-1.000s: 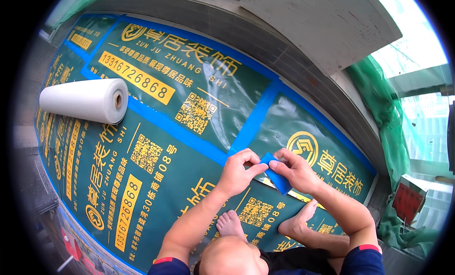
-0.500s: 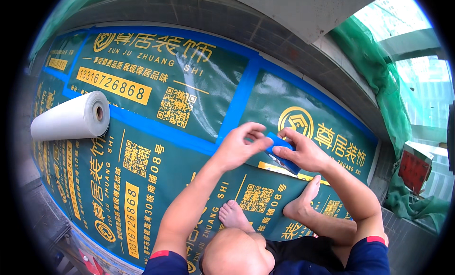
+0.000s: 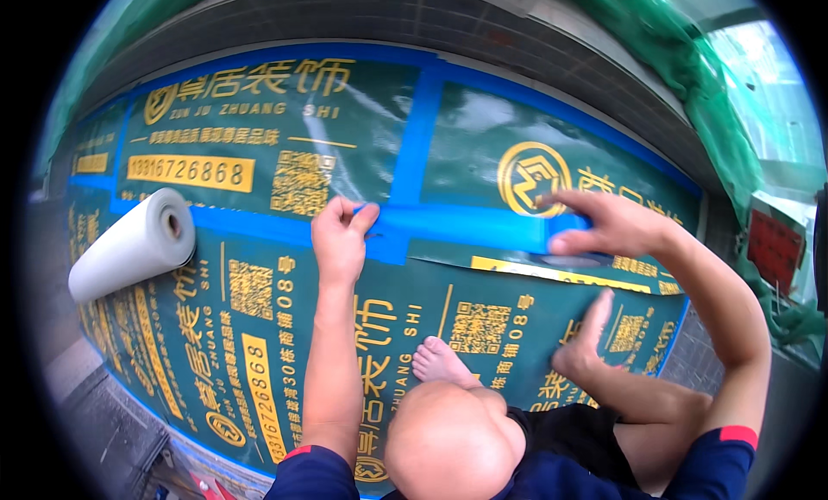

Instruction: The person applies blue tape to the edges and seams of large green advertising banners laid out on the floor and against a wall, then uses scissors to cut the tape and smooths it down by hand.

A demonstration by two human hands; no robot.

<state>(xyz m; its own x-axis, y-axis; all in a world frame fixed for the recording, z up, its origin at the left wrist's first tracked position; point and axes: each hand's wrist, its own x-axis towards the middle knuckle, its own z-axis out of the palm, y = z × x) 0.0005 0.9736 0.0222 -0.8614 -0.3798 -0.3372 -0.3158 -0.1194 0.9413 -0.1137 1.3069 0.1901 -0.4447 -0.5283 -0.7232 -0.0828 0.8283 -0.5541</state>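
My left hand (image 3: pixel 339 237) is closed in a pinch on the loose end of blue tape, near a spot where taped seams cross. From there a stretched strip of blue tape (image 3: pixel 470 228) runs right to my right hand (image 3: pixel 614 222), whose fingers are curved around the tape roll (image 3: pixel 565 233), partly hidden by the hand. The strip hangs just over or on the green protective sheet (image 3: pixel 379 289); I cannot tell which. Below it, the edge of one sheet overlaps its neighbour, with a yellow printed band (image 3: pixel 552 274) along it.
A white roll of plastic film (image 3: pixel 125 250) lies on the sheets at the left. My bare feet (image 3: pixel 444 362) are on the sheet close to the seam. A dark tiled wall (image 3: pixel 483 39) borders the far side; green netting (image 3: pixel 690 78) and a red-and-white box (image 3: pixel 772 246) are at right.
My hands have moved apart, the left one leftward and the right one rightward. A strip of blue tape now stretches between them from the roll.
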